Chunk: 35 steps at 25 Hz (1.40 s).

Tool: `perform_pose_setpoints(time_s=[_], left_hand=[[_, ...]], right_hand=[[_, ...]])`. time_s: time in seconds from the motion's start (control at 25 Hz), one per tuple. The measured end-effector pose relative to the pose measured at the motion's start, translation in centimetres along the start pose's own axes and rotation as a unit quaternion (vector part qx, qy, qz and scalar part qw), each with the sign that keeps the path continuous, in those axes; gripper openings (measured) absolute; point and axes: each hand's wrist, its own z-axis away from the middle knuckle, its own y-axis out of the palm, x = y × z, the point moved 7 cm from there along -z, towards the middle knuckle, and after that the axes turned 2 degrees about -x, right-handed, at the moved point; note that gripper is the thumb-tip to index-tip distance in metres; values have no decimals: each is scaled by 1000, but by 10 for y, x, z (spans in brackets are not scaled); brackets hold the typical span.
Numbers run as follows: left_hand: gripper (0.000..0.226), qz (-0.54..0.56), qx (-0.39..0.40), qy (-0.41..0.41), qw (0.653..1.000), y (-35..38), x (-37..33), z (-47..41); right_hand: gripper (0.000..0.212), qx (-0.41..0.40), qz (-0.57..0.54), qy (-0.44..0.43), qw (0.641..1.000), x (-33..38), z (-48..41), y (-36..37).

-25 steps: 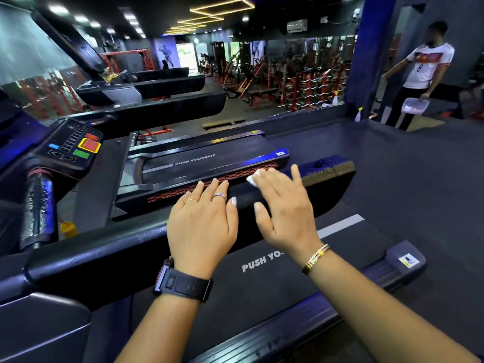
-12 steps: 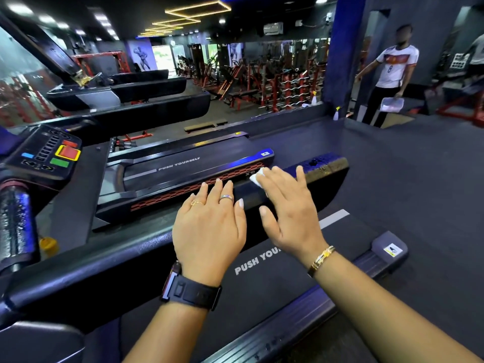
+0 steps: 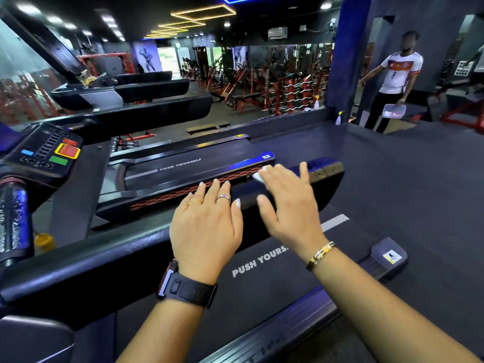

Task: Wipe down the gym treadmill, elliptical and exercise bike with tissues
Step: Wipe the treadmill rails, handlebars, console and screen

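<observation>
A black treadmill handrail [image 3: 104,258] runs from lower left to its far end at the right. My left hand [image 3: 207,226] rests flat on top of the rail, fingers straight. My right hand [image 3: 288,205] lies flat further along the rail and presses a white tissue [image 3: 259,176] against it; only the tissue's edge shows past the fingertips. The treadmill belt [image 3: 275,279] marked PUSH YOURSELF lies below my arms. The console [image 3: 47,150] with red, green and blue buttons sits at the left.
A second treadmill [image 3: 183,169] stands parallel beyond the rail. A mirror wall [image 3: 262,79] reflects weight racks. A person in a white shirt [image 3: 392,82] stands at the far right holding a white thing. A spray bottle [image 3: 339,117] stands on the floor by the pillar.
Both hands keep their flat hold on the rail. The view has swung slightly left to right and back, and my right hand with the tissue has edged a little along the rail.
</observation>
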Motion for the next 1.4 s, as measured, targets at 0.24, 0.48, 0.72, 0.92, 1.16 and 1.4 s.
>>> perform_pose_setpoints(time_s=[0.24,0.48,0.72,0.92,1.16,1.4], left_hand=[[52,-9,-9,-19,1000,6,-19,-9],[51,-29,-11,-34,999,13,-40,-21],[49,-35,-29,-30,998,13,-47,-22],[47,-38,-27,-48,998,14,-50,-23],[46,-49,-44,-49,997,11,-45,-22],[43,-42,-69,-68,994,12,-49,-22]], right_hand=[[51,-18,8,-56,998,-53,17,-11],[44,-9,30,8,999,-68,-18,-10],[49,-23,-46,-134,990,-76,15,-14],[41,-66,-17,33,997,-132,-3,-22],[51,9,-58,-87,994,-60,-3,-7],[52,-35,35,-41,998,-133,1,-23]])
